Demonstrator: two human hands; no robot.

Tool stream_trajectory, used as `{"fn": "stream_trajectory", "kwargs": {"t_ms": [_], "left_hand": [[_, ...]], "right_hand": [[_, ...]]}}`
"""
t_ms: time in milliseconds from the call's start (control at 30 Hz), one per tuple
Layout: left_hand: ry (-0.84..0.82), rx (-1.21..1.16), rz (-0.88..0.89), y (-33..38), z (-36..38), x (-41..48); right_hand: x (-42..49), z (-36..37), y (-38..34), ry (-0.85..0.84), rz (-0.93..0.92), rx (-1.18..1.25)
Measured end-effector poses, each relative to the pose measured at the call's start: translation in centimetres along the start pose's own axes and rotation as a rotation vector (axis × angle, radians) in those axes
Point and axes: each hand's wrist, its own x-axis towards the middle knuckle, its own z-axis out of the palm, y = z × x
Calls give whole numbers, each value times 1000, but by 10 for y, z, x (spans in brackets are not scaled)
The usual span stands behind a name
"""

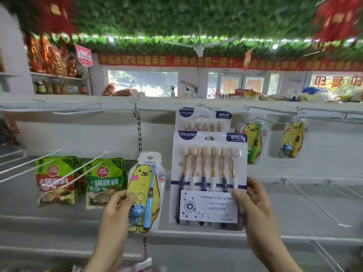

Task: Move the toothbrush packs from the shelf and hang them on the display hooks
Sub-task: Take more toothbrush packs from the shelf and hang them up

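Pinches the lower right edge of the six-brush pack in the right hand, thumb in front, fingers behind — leaves the top free, likely for threading the hang hole onto a hook. Holds it upright and raised, overlapping the foot of a matching hung pack (probably aiming for that same hook). Grips the bear-shaped pack in the left hand, thumb across its face, lower and off to the side — seemingly parked there for a later turn. Shows, farther right, two hanging bear packs under the rail; farther left, green sauce pouches strung on white display hooks. Leaves both held packs off any hook for now.
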Motion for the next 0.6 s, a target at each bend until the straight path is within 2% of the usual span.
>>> {"fn": "stream_trajectory", "kwargs": {"t_ms": [300,600], "left_hand": [[36,3,23,18,5,13],[61,13,21,11,-2,17]], "right_hand": [[34,17,-25,-57,-125,25],[43,20,-24,-68,-104,42]]}}
